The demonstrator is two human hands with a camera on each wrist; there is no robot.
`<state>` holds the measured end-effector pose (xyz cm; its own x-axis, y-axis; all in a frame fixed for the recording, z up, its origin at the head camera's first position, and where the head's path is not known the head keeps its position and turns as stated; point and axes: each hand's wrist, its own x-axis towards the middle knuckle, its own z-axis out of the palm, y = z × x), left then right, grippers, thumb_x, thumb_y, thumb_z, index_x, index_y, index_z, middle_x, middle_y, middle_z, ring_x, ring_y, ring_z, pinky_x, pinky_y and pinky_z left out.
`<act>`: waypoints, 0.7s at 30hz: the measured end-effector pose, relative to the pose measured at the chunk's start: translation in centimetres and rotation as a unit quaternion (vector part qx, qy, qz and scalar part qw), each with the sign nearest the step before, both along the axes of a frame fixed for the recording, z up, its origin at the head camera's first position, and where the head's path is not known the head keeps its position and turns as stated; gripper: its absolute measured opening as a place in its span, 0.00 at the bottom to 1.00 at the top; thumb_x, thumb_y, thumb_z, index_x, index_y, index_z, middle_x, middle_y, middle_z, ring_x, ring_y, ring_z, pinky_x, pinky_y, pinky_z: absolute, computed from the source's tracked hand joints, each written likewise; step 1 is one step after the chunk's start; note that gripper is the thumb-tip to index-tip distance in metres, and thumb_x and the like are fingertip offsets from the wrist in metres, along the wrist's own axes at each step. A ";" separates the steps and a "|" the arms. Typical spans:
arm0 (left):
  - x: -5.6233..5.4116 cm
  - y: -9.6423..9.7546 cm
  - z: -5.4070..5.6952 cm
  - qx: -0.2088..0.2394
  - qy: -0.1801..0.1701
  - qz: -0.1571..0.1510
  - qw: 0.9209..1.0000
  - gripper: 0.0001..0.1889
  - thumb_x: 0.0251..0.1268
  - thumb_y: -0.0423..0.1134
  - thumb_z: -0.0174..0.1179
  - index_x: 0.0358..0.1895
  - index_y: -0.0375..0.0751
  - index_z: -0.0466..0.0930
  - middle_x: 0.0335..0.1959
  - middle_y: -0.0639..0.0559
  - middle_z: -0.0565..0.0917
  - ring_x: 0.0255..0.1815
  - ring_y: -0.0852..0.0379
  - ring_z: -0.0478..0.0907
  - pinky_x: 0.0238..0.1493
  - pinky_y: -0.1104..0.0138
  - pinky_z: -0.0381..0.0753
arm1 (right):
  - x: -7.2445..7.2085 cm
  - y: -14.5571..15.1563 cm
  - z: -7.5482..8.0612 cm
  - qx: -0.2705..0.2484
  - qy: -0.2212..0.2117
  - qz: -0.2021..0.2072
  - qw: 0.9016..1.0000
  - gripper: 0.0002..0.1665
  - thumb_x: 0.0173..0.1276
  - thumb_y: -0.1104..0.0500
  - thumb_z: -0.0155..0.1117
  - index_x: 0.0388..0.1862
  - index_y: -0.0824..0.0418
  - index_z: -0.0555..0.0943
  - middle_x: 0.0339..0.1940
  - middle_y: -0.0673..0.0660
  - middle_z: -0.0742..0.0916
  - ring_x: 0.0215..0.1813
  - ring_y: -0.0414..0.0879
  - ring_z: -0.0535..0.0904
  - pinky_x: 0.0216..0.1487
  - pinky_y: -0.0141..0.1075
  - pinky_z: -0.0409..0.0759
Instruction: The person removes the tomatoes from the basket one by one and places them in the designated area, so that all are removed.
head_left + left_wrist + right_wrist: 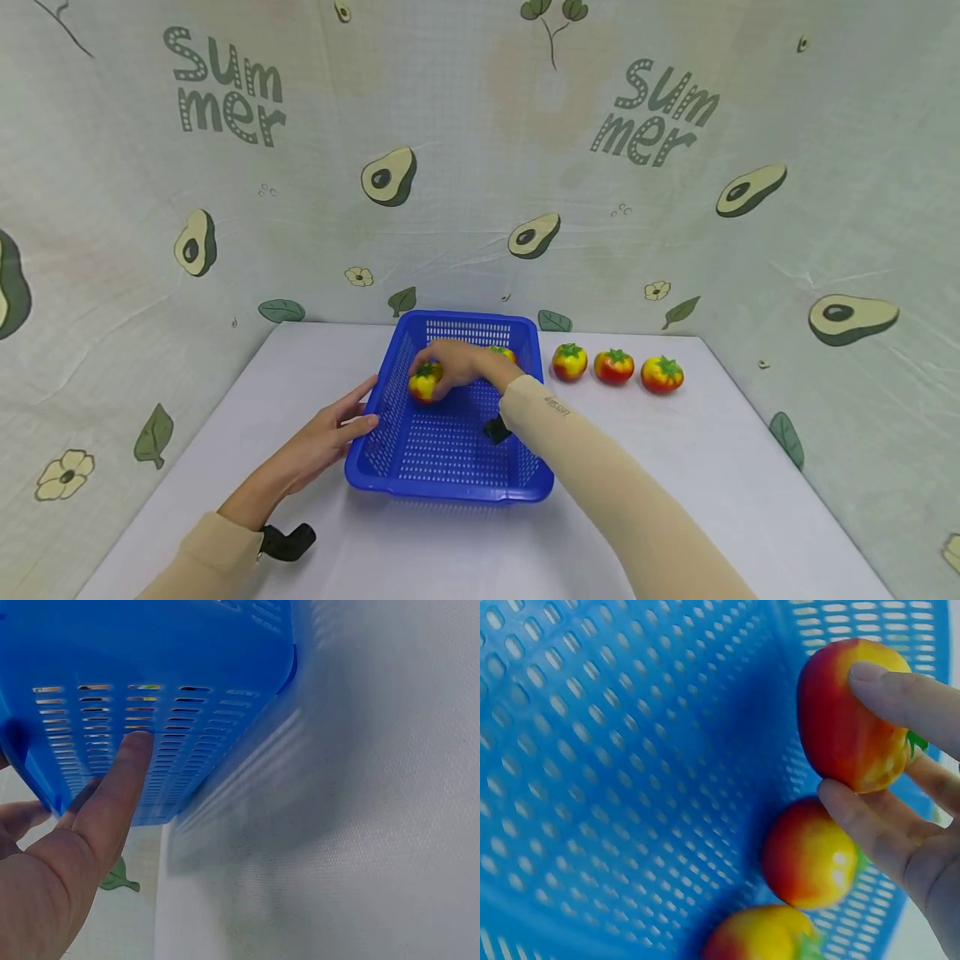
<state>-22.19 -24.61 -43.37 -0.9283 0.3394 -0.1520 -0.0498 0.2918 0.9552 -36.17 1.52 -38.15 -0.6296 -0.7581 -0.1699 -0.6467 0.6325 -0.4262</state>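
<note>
My right hand (457, 362) reaches into a blue plastic basket (450, 490) and grips a red-and-yellow tomato-like fruit (851, 712) with a green leafy top. In the right wrist view, the thumb lies on one side of this fruit and the fingers on the other. Two similar fruits, a middle one (810, 855) and a lower one (754, 937), lie in the basket beside it. My left hand (326, 442) is at the basket's left side. Its fingers are extended, and one fingertip (139, 742) touches the slotted outer wall (172, 761).
On the white table (675, 467), right of the basket, three more such fruits stand in a row: a left one (569, 362), a middle one (613, 367) and a right one (662, 376). A cloth printed with avocados (387, 177) hangs behind and at both sides.
</note>
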 end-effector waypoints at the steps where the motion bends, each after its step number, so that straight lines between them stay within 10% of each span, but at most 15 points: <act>1: 0.0 0.0 0.0 0.000 0.000 0.000 1.000 0.42 0.83 0.51 0.57 0.89 0.59 0.42 0.81 0.29 0.61 0.74 0.33 0.72 0.70 0.44 0.78 | 0.0 0.3 0.4 -0.002 0.002 0.000 1.000 0.27 0.69 0.58 0.78 0.67 0.49 0.85 0.68 0.53 0.83 0.67 0.49 0.76 0.73 0.45 0.77; 21: 0.0 0.0 0.0 -0.002 0.002 0.004 1.000 0.42 0.83 0.50 0.57 0.89 0.58 0.43 0.80 0.30 0.62 0.72 0.35 0.74 0.70 0.43 0.78 | 2.0 11.0 8.2 -0.063 0.062 -0.017 0.996 0.28 0.70 0.57 0.77 0.68 0.54 0.84 0.67 0.60 0.80 0.69 0.56 0.75 0.73 0.53 0.76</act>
<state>-22.22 -24.58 -43.40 -0.9316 0.3310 -0.1503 -0.0489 0.2958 0.9540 -34.21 12.56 -29.97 -0.6654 -0.7464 0.0048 -0.6782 0.6018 -0.4217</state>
